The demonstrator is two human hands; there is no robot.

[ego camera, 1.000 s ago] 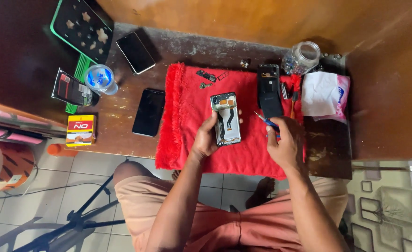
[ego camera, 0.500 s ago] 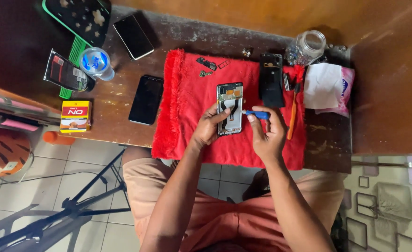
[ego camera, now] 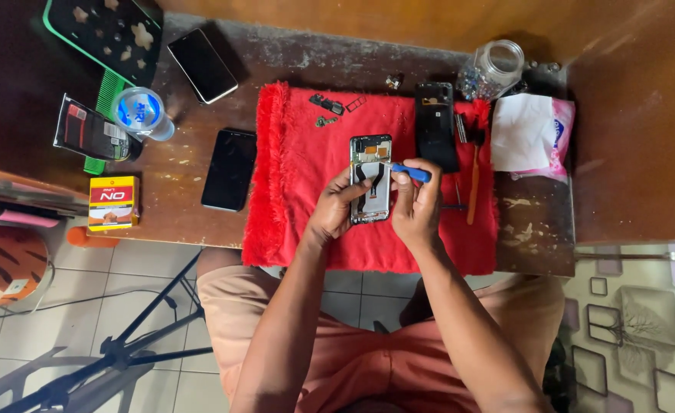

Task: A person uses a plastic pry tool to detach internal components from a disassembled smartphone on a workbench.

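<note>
Left hand (ego camera: pixel 336 208) grips the opened phone (ego camera: pixel 370 179) by its left edge, flat on the red cloth (ego camera: pixel 291 199) mid-bench. Right hand (ego camera: pixel 416 206) pinches a blue-handled tool (ego camera: pixel 408 172), tip on the phone's upper part. Black back cover (ego camera: pixel 435 126) lies just right.

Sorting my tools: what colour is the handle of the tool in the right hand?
Blue; the tool handle shows in the head view.

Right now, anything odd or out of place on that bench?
Only the opened phone: back off, insides exposed, left hand steadying it, right hand working a blue tool. Its black back cover and small loose parts lie on the red cloth.
</note>
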